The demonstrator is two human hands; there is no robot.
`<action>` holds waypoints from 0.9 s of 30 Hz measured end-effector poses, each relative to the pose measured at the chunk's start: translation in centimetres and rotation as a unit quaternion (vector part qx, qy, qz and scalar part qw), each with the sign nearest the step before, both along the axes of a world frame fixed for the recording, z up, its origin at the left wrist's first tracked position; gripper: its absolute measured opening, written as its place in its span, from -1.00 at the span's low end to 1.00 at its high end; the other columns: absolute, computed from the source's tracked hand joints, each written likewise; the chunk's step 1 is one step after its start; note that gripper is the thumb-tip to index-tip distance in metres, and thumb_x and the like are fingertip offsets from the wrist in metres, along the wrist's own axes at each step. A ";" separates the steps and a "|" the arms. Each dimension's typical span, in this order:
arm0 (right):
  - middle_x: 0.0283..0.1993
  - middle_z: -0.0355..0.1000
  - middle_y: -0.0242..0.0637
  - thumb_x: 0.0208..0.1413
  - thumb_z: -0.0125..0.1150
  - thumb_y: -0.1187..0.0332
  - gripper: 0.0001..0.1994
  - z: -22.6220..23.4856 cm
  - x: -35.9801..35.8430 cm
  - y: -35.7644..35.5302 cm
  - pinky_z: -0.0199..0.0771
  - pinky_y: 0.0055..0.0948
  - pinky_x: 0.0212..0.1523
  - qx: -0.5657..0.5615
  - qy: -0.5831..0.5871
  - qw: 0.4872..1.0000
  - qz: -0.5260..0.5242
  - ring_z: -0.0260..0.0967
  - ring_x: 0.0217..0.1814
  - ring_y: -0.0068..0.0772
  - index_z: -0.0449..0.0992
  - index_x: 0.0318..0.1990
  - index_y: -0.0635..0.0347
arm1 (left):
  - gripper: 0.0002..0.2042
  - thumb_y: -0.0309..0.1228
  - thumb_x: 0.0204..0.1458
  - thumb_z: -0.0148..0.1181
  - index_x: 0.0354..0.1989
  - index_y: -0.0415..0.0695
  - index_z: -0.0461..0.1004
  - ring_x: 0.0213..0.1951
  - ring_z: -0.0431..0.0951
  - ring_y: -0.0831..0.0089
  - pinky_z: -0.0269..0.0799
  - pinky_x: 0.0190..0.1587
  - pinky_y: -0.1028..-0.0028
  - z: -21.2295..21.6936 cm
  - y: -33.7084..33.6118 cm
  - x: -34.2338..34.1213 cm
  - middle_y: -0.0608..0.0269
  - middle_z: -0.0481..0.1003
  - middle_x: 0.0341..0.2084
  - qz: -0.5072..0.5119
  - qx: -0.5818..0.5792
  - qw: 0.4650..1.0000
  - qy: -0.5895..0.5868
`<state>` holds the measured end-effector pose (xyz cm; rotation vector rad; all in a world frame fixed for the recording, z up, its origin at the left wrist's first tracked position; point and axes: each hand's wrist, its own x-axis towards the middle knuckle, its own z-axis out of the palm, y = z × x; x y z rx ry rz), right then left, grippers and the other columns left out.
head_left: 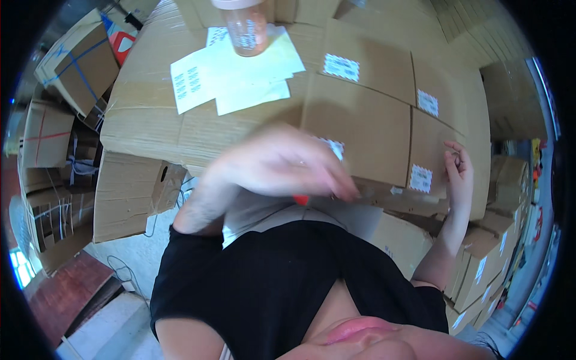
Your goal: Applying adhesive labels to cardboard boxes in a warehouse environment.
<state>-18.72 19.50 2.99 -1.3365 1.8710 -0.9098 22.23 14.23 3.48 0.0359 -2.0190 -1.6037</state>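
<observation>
My left hand (pixel 288 163) is smeared by motion above the near edge of a cardboard-covered table (pixel 198 135). It partly covers a white label (pixel 333 147) on a brown cardboard box (pixel 366 129); how its fingers are set is not clear. My right hand (pixel 458 167) is at the right side of another brown box (pixel 429 147), fingers loosely bent and apart, with nothing visible in them. That box bears a white zigzag-edged label (pixel 421 178) near its front corner. Behind these, more boxes (pixel 384 57) lie close together, each with a similar label.
White label sheets (pixel 207 75) lie at the far left of the table, with a clear lidded cup (pixel 247 30) standing on them. Cardboard cartons (pixel 84 66) are stacked at the left. More labelled boxes (pixel 480 264) stand at the lower right. A cable (pixel 129 270) trails on the floor.
</observation>
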 end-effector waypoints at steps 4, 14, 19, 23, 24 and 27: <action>-0.52 0.21 -0.53 0.24 0.14 0.45 -0.77 3.4 9.7 -2.9 0.06 -0.65 -0.46 -0.073 0.023 0.975 0.208 0.08 -0.46 -0.74 0.49 0.04 0.15 | -0.71 -0.23 0.30 0.02 -0.06 -0.18 0.55 -0.15 0.55 0.34 0.46 -0.11 0.38 -3.6 -4.1 12.3 0.09 0.57 -0.22 0.608 -0.034 0.770 -0.189; 0.14 0.33 -0.05 0.08 0.29 0.37 -0.51 -0.7 37.5 -14.6 0.33 -0.15 0.21 -0.256 0.158 0.759 0.577 0.29 0.22 0.04 0.33 0.19 0.15 | -0.65 -0.17 0.25 0.01 -0.08 -0.22 0.54 -0.12 0.55 -0.08 0.47 -0.08 0.17 -5.0 -13.1 21.1 -0.14 0.57 -0.23 0.569 -0.205 0.690 -0.399; 0.21 0.26 0.04 0.02 0.35 0.38 -0.30 -4.7 42.1 -18.1 0.25 -0.12 0.28 -0.312 0.175 0.763 0.539 0.18 0.31 0.13 0.13 0.31 0.14 | -0.56 -0.05 0.24 0.02 -0.10 -0.22 0.57 -0.29 0.59 0.02 0.48 -0.14 0.23 -5.1 -13.2 21.8 -0.14 0.59 -0.34 0.505 0.013 0.790 -0.347; 0.22 0.27 0.07 -0.05 0.43 0.38 -0.21 -5.6 41.9 -18.7 0.24 -0.10 0.29 -0.297 0.125 0.799 0.508 0.22 0.31 0.08 0.09 0.31 0.22 | -0.56 -0.03 0.27 0.00 -0.02 -0.16 0.55 -0.36 0.54 0.52 0.46 -0.26 0.47 -4.3 -11.9 22.6 0.30 0.58 -0.37 0.433 0.157 0.840 -0.286; 0.17 0.30 0.07 -0.06 0.43 0.38 -0.22 -5.6 41.7 -19.0 0.27 -0.09 0.25 -0.291 0.109 0.807 0.502 0.23 0.28 0.11 0.09 0.30 0.19 | -0.56 -0.03 0.27 0.00 -0.02 -0.16 0.55 -0.36 0.54 0.52 0.46 -0.26 0.47 -4.4 -11.7 22.3 0.30 0.58 -0.37 0.432 0.161 0.840 -0.286; 0.13 0.33 0.05 -0.06 0.43 0.38 -0.23 -5.4 41.4 -19.5 0.30 -0.07 0.20 -0.273 0.076 0.822 0.495 0.26 0.23 0.14 0.10 0.29 0.14 | -0.64 -0.08 0.27 0.04 -0.04 -0.13 0.50 -0.34 0.50 0.64 0.41 -0.31 0.62 -4.8 -11.9 21.8 0.40 0.54 -0.32 0.438 0.260 0.835 -0.208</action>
